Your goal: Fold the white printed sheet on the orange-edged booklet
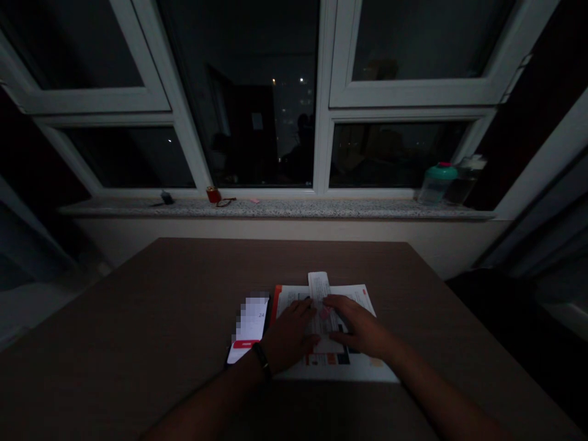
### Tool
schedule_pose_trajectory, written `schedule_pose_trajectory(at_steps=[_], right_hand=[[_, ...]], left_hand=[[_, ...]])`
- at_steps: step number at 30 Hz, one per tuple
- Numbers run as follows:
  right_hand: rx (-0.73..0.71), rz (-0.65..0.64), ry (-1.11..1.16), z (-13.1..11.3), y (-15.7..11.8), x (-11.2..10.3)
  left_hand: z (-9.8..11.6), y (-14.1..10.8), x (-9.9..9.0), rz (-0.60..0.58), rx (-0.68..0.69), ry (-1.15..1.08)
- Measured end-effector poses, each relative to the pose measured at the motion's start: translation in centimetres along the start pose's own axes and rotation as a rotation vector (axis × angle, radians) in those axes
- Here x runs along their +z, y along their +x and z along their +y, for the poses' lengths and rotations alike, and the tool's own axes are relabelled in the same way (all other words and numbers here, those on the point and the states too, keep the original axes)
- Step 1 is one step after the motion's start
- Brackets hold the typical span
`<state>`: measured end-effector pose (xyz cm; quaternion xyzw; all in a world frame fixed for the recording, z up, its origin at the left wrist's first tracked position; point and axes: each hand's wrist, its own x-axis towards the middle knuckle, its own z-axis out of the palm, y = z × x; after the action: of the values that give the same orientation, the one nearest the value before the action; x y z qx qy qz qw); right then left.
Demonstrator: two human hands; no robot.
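Observation:
A narrow strip of printed white paper lies over a larger printed sheet or booklet with an orange left edge. My left hand rests with fingers spread on the left side of the strip; a dark band circles its wrist. On the strip's right side is my right hand, its thumb and fingers apart. Between the hands a small pink thing shows on the strip, too dim to name. A phone with a lit screen lies left of my left hand.
These lie on a brown table. Behind it, a stone windowsill holds a teal-lidded bottle, another clear bottle, a small red jar, a dark little bottle and a pink scrap.

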<state>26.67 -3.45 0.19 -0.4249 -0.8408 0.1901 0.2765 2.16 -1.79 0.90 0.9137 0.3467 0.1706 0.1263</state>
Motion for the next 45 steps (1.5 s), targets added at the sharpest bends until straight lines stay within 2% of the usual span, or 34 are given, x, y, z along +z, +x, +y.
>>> schedule_pose_trajectory(at_steps=[5,45], right_hand=[[0.029,-0.017,-0.007,-0.4,0.0,-0.1],[0.062,-0.052,-0.011,-0.5,0.1,0.5]], left_hand=[[-0.2,0.0,0.1,-0.030,0.007,0.005],[0.2,0.1,-1.0,-0.051,0.044,-0.076]])
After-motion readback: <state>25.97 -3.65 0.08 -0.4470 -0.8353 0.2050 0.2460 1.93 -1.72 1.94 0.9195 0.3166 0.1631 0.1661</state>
